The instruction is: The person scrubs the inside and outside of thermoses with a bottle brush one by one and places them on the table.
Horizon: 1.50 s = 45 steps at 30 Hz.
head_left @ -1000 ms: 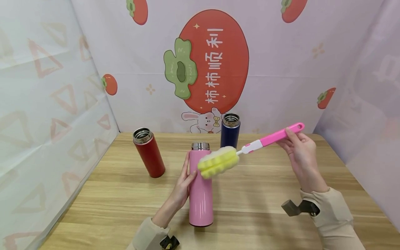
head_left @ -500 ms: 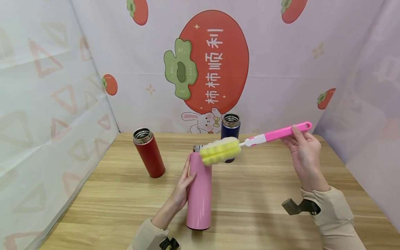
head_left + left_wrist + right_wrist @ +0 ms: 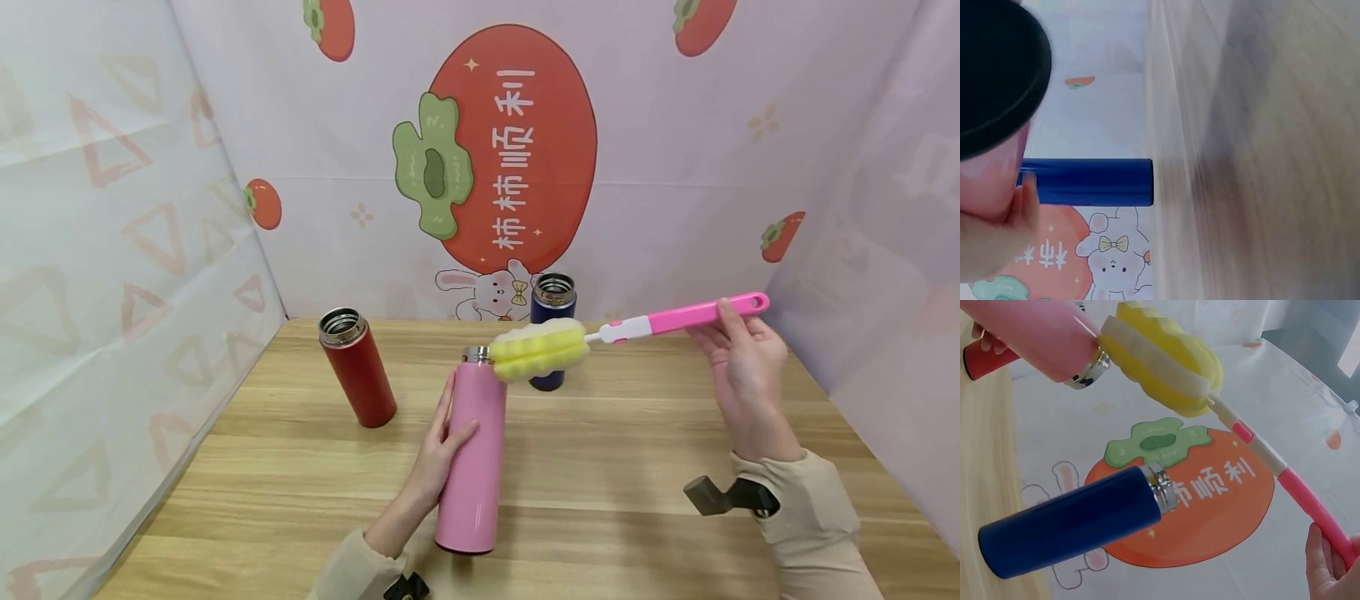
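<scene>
The left hand point(image 3: 442, 454) gripped the pink bottle point(image 3: 472, 454) at mid-height, thumb across the front and fingers point(image 3: 447, 398) curled round its left side. The bottle stood tilted near the middle of the bench point(image 3: 615, 467), towards the front edge, its open steel mouth leaning right. The right hand point(image 3: 746, 375) pinched the far end of the pink handle of a bottle brush point(image 3: 630, 330), fingers point(image 3: 731, 321) closed over it, held above the right side of the bench. The brush lay nearly level in the air, and its yellow sponge head point(image 3: 538, 349) touched the rim of the pink bottle's mouth. A blue bottle point(image 3: 553, 329) stood upright near the back edge, just behind the sponge. A red bottle point(image 3: 357, 366) stood towards the back left corner, well apart from the pink one.
</scene>
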Each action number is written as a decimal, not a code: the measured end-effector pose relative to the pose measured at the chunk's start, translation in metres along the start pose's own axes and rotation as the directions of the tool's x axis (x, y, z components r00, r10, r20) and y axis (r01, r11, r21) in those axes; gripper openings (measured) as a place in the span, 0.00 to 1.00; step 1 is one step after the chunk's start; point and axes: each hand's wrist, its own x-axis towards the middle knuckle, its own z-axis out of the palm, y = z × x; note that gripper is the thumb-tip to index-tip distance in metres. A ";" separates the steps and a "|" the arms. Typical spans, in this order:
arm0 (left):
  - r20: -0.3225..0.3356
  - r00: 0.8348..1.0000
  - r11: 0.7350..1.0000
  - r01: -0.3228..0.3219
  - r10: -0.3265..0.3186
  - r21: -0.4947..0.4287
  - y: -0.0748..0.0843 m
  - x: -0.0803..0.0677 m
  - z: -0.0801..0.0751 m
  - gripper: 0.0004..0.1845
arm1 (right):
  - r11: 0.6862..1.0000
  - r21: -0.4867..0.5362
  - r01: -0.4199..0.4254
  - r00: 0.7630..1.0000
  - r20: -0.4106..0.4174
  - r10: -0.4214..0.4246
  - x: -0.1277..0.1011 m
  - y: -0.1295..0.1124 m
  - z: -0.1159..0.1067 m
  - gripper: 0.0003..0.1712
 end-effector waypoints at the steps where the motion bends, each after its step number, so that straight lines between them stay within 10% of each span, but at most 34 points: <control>1: -0.005 1.000 1.000 -0.010 0.011 0.014 0.000 -0.001 0.000 0.36 | 1.000 0.005 -0.002 1.000 0.002 0.002 0.000 -0.001 0.000 0.06; 22: 0.049 0.995 0.993 -0.081 0.085 -0.081 0.001 -0.001 -0.002 0.32 | 0.986 -0.111 -0.125 0.989 0.061 0.132 -0.006 0.000 -0.003 0.06; 45: 0.002 0.998 0.978 -0.064 0.066 -0.197 0.003 0.003 -0.001 0.32 | 0.892 -0.383 -0.239 0.922 0.197 0.332 -0.018 0.017 -0.017 0.09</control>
